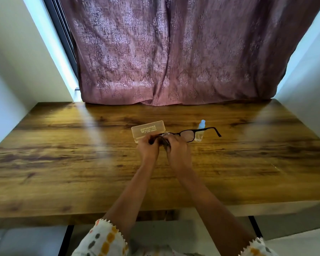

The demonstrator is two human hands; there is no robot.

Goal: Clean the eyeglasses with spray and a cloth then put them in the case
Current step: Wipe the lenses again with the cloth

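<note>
Translucent plastic case (148, 129) lies at left on the wooden tabletop (63, 163), near for stowing. Left hand (147, 148) pinches the eyeglasses (188, 134) steady above the tabletop while right hand (177, 150) presses a dark cloth (164, 143) on one lens; spray bottle (201, 130) stands behind. Mauve curtain (174, 52) and white walls close the alcove.

Both hands (163, 146) grip glasses (189, 134) w/ cloth (165, 143), prob. wiping lens.
</note>
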